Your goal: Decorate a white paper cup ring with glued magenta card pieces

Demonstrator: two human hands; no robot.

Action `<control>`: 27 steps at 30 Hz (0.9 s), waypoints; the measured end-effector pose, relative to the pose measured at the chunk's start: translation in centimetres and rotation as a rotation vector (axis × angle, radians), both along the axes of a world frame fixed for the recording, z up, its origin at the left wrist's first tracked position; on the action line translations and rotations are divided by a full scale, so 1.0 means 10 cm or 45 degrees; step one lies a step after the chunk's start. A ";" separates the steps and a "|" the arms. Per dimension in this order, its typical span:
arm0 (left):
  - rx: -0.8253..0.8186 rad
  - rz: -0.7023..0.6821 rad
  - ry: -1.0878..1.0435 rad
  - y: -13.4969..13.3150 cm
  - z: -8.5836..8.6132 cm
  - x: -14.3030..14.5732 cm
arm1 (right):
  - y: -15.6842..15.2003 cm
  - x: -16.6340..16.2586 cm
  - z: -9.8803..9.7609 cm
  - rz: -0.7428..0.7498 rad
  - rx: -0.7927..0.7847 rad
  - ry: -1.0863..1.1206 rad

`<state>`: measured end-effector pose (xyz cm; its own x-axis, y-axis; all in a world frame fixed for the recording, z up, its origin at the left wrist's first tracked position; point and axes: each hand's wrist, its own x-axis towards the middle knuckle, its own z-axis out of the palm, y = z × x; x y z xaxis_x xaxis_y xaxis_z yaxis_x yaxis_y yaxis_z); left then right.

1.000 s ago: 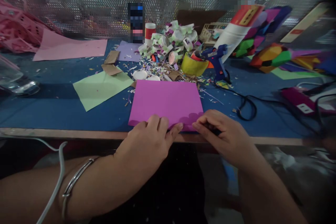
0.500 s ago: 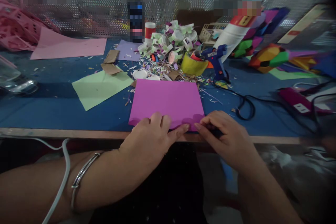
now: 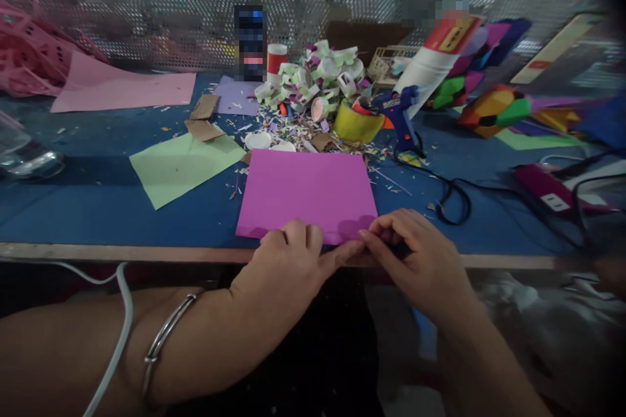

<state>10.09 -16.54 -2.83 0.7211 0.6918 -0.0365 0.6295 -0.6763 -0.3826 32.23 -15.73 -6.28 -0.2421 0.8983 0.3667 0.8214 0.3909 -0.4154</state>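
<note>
A magenta paper sheet [image 3: 308, 192] lies flat on the blue table top [image 3: 98, 202], its near edge at the table's front rim. My left hand [image 3: 288, 260] rests on that near edge with fingers curled and the forefinger stretched rightward along it. My right hand [image 3: 415, 260] pinches the sheet's near right corner, thumb and forefinger pressed together, touching the left forefinger's tip. A metal bangle [image 3: 163, 339] sits on my left forearm.
A light green sheet [image 3: 183, 163] lies left of the magenta one, a pink sheet [image 3: 122, 88] farther back. Behind are a heap of paper scraps [image 3: 313, 85], a yellow tape roll [image 3: 357, 125], a blue glue gun [image 3: 401, 114] with its black cable [image 3: 450, 192], and coloured paper shapes [image 3: 493, 107].
My left hand has slid rightward along the sheet's near edge until its forefinger meets my right hand. The right hand has barely moved. The view has tilted slightly.
</note>
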 end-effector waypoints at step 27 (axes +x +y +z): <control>-0.136 0.050 -0.194 0.12 0.04 -0.05 | 0.01 0.05 0.02 0.069 -0.004 -0.030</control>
<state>9.57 -15.31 -2.44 0.6963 0.7178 -0.0035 0.7016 -0.6816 -0.2080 32.77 -15.60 -6.04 -0.2991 0.8847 0.3577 0.8083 0.4341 -0.3978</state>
